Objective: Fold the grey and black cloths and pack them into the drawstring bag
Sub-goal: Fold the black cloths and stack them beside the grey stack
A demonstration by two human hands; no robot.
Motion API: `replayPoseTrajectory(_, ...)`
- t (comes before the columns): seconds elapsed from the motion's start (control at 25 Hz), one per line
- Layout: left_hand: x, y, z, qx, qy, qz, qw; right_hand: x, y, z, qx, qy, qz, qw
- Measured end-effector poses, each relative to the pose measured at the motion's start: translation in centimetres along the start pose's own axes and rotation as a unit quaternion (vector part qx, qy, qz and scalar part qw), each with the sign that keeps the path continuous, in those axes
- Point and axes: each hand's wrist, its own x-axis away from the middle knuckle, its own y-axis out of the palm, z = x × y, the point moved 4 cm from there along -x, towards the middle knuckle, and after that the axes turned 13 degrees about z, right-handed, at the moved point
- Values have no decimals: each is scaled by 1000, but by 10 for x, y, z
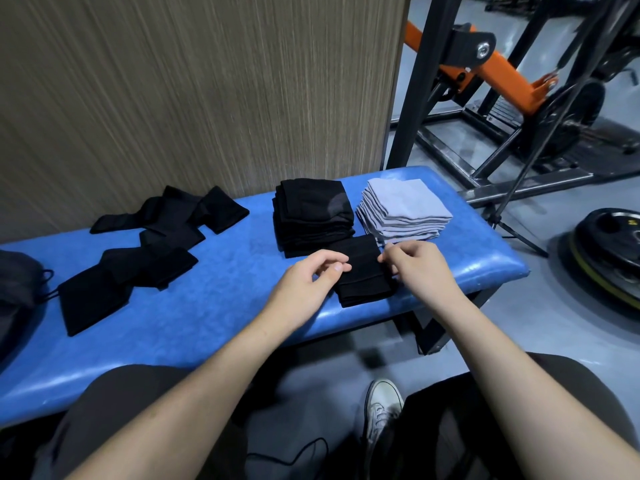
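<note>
Left hand point(313, 280) and right hand point(417, 263), curled fingers pinching folded black cloth point(362, 271) edges

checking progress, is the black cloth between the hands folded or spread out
Folded: the black cloth is a small layered rectangle on the bench, pinched by left hand and right hand.

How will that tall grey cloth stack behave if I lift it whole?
The grey stack will probably sag and splay at its loose layered edges. It likely feels light, being thin cloth. It sits close beside the black stack, so a sideways push may well topple the layers.
</note>
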Motion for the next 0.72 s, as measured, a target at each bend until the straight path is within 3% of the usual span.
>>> replayPoseTrajectory(0.12,0,-3,1,9,18,5,1000,0,1,-4,35,-36,13,999)
replayPoseTrajectory(0.32,2,-22,6,43,19,33,998,11,6,-40,19,-184,82,979)
replayPoseTrajectory(0.48,5,-73,-15,36,-11,79,996,31,61,-81,-9,-243,-8,970)
replayPoseTrajectory(0.64,20,-148,-52,25,-50,176,983,64,137,-111,8,-231,-138,963)
replayPoseTrajectory(0.72,28,-184,-71,-36,-43,241,969,78,171,-121,21,-237,-185,954)
